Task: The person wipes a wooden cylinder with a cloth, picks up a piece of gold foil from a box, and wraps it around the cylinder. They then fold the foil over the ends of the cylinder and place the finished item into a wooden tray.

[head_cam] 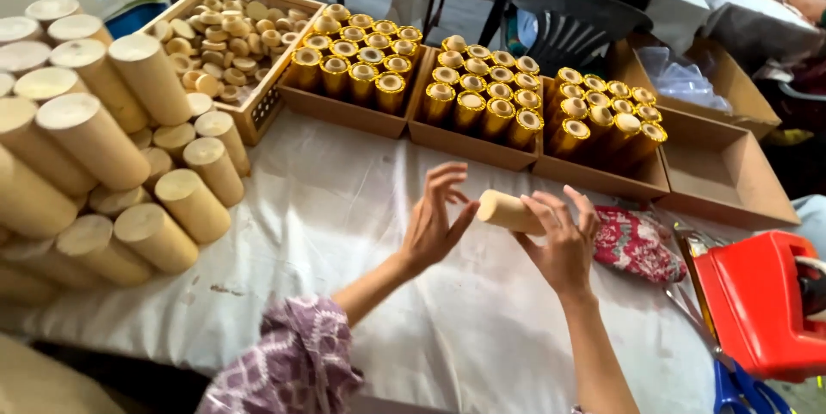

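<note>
Fingers (551, 212) of right hand (564, 246) curled round pale cylinder (508, 210).

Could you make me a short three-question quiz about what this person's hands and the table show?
1. True or false: the right hand holds a plain pale cylinder.
2. What are the gold-wrapped cylinders standing in? A) a glass jar B) cardboard trays C) a metal bucket
3. On which side of the table do the stacked plain cylinders lie?

Key
1. True; the left hand is open at its free end.
2. B
3. The person's left.
</note>
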